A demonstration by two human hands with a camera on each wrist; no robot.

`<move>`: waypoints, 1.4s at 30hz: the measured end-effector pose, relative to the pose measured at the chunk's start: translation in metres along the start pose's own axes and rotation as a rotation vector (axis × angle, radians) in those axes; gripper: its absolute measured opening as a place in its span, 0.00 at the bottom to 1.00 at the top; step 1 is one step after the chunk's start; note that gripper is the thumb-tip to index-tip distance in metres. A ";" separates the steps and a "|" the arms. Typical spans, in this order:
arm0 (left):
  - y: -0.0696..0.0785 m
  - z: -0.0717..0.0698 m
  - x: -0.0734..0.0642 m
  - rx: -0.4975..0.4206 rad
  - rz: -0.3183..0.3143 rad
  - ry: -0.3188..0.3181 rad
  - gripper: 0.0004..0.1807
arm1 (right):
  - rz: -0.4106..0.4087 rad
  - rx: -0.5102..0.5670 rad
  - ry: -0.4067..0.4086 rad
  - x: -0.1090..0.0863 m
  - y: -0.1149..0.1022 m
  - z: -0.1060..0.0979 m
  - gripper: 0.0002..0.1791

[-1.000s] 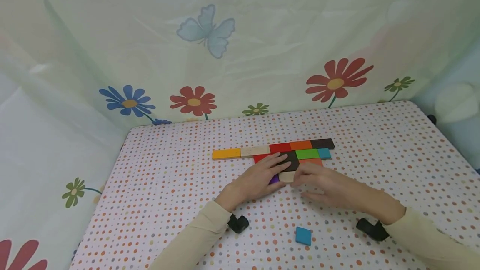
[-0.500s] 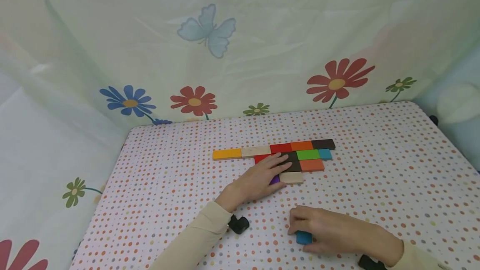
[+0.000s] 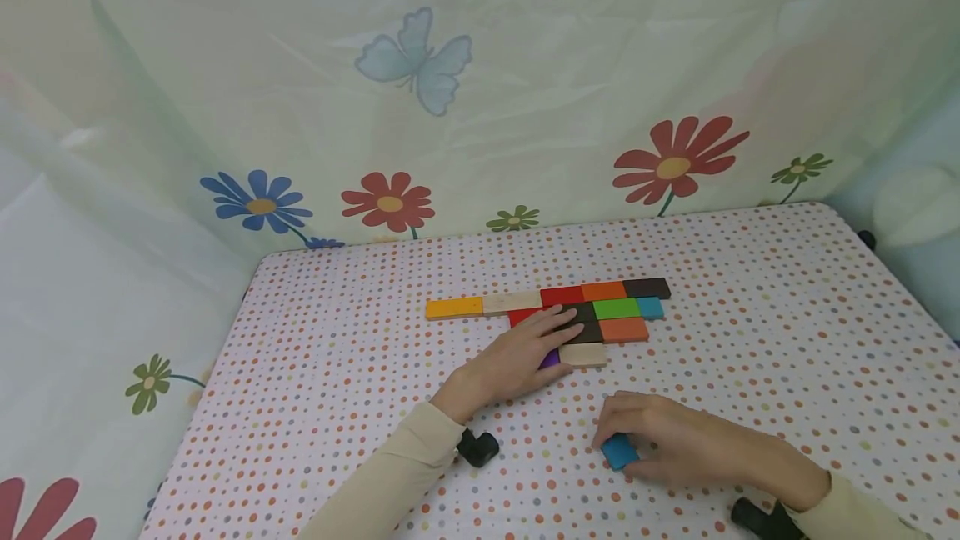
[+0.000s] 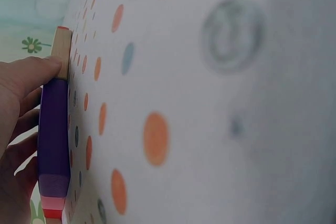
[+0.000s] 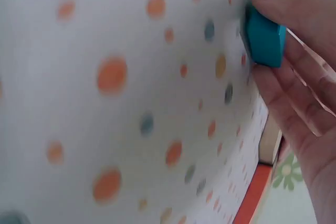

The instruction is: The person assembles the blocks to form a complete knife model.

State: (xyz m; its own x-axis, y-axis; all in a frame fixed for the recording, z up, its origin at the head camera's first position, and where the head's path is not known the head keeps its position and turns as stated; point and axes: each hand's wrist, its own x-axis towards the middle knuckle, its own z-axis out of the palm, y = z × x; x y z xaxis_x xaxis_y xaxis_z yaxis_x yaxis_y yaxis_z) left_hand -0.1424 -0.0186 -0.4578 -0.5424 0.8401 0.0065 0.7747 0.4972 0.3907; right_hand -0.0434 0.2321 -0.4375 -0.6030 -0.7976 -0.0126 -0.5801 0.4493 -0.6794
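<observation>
In the head view my left hand (image 3: 510, 361) lies over a flat group of coloured wooden blocks, fingers spread across dark blocks (image 3: 588, 332) and a purple block (image 3: 552, 358). Its thumb touches a plain wood block (image 4: 62, 51) in the left wrist view, beside the long side of the purple block. My right hand (image 3: 667, 436) pinches a small blue block (image 3: 619, 452) between thumb and fingers, nearer me than the group. The right wrist view shows this blue block close over the dotted cloth. Part of the group is hidden under my left hand.
A back row joins the group: yellow block (image 3: 453, 307), plain block (image 3: 512, 302), red block (image 3: 561, 296), orange block (image 3: 602, 291) and dark block (image 3: 647, 287). In front sit a green block (image 3: 616, 308) and another blue block (image 3: 650, 307). Dotted cloth (image 3: 337, 373) covers the table.
My right hand came away from the group toward me, took hold of the loose blue block, and has shifted it slightly right and away from me, turning it. My left hand stays put.
</observation>
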 end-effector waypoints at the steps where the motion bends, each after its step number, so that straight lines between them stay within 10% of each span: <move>1: 0.000 0.000 0.000 0.000 -0.001 -0.001 0.33 | 0.005 -0.019 0.023 0.000 0.001 -0.003 0.18; 15: 0.001 0.000 0.003 0.021 0.001 -0.005 0.33 | 0.096 -0.259 0.406 0.005 0.035 -0.037 0.24; 42: 0.000 0.000 0.002 0.028 -0.007 0.003 0.33 | 0.239 -0.418 0.406 0.027 0.029 -0.025 0.21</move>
State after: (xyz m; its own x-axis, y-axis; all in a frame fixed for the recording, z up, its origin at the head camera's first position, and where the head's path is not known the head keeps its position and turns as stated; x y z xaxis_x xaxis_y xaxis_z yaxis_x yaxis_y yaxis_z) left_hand -0.1433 -0.0172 -0.4575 -0.5487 0.8360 0.0070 0.7797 0.5086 0.3652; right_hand -0.0903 0.2334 -0.4395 -0.8545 -0.4765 0.2068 -0.5194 0.7810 -0.3467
